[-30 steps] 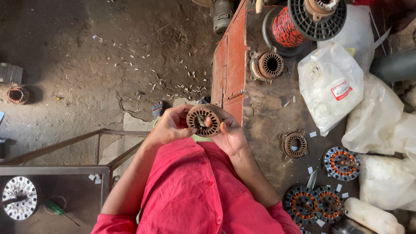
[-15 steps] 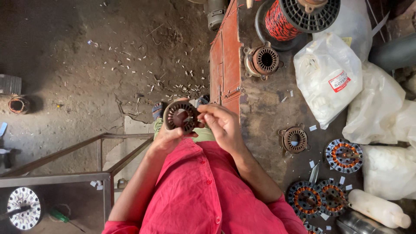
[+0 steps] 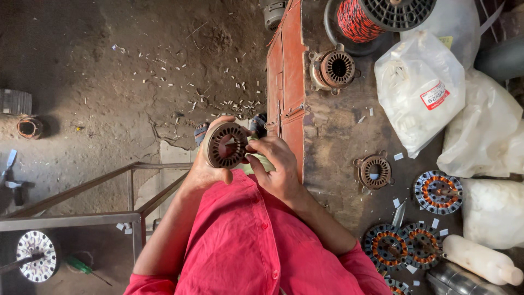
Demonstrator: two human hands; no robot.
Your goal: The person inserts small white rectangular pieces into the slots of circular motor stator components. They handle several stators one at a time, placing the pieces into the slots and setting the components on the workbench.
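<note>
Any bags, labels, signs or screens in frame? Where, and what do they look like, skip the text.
Clear plastic bag: upper right on the workbench, bulging, whitish contents.
Label on that bag: small white rectangle with red print, tilted.
Plain whitish bag: right edge, beside the first, crumpled, no label visible.
White plastic bottle: lower right, lying on its side.
No signs or screens.

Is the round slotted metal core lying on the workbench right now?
No, the slotted core is held up off the bench in the left hand, with the right hand touching its edge.
</note>
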